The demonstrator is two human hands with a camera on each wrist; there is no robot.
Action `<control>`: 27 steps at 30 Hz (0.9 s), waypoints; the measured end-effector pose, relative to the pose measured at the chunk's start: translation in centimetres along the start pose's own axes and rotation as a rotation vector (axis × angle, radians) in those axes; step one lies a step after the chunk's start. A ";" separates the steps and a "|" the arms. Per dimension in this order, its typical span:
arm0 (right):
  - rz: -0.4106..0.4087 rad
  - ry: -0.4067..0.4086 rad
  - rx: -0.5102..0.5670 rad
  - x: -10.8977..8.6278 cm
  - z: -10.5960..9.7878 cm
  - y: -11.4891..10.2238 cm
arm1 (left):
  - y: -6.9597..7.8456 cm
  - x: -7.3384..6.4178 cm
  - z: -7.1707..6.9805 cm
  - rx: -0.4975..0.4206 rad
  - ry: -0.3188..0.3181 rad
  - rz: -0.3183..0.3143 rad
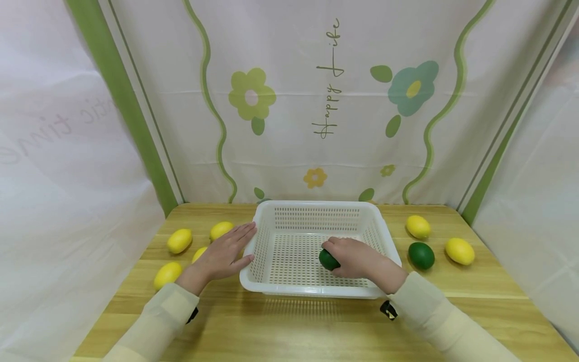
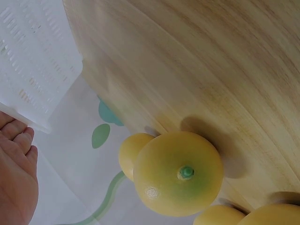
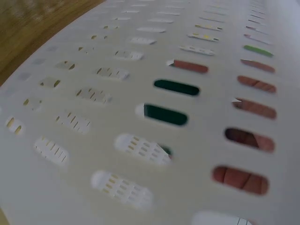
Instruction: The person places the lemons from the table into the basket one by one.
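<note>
A white slotted plastic basket stands on the table. Inside it, my right hand grips a dark green lime low over the slotted floor, right of the middle. In the right wrist view the basket wall fills the picture, and bits of the lime and the hand show through its slots. My left hand lies with straight fingers against the basket's left rim. The left wrist view shows its fingertips at the rim, with nothing held.
Left of the basket lie several yellow lemons, some right beside my left wrist; one large lemon fills the left wrist view. To the right are another lime and two lemons. A printed curtain hangs behind the wooden table.
</note>
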State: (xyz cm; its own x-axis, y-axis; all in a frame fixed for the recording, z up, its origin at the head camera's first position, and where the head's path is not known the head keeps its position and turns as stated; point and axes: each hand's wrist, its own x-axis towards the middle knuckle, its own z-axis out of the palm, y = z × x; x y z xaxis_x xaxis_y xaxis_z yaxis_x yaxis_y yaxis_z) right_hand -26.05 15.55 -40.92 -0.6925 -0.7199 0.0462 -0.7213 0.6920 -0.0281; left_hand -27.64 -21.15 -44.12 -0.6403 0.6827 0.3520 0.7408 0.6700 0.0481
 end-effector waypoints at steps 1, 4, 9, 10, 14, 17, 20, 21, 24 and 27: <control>-0.002 0.002 -0.001 0.0 0.0 0.0 | 0.0 0.0 0.0 0.000 0.002 0.001; -0.001 0.002 -0.001 0.0 0.1 0.0 | 0.1 0.0 -0.1 -0.001 0.004 0.003; -0.013 0.000 0.018 -0.1 0.1 -0.2 | 0.1 0.0 -0.1 0.003 -0.002 -0.001; -0.015 0.000 0.017 -0.1 0.1 -0.2 | 0.1 0.0 -0.1 0.004 -0.003 -0.001; 0.002 -0.007 0.021 -0.4 -0.1 -0.3 | 0.1 0.0 -0.1 0.007 -0.005 0.000; 0.007 -0.001 0.032 -0.5 -0.3 -0.2 | 0.1 0.0 -0.1 0.007 -0.008 -0.002; 0.003 0.007 0.043 -0.7 -0.4 -0.1 | 0.0 0.0 -0.1 0.005 -0.008 -0.003; 0.001 0.011 0.046 -0.7 -0.4 0.0 | 0.0 0.0 -0.1 0.005 -0.008 -0.002; -0.004 0.021 0.046 -0.9 -0.5 0.1 | 0.0 0.0 -0.1 0.002 -0.008 -0.002; -0.011 0.035 0.044 -1.1 -0.6 0.2 | 0.0 0.0 -0.1 0.003 -0.009 -0.001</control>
State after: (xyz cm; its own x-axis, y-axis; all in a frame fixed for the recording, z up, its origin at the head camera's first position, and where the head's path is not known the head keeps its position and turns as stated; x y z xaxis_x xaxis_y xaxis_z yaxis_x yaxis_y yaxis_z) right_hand -25.41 16.50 -40.33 -0.6839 -0.7249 0.0820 -0.7296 0.6802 -0.0716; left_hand -27.61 -21.14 -43.97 -0.6432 0.6845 0.3431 0.7392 0.6719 0.0454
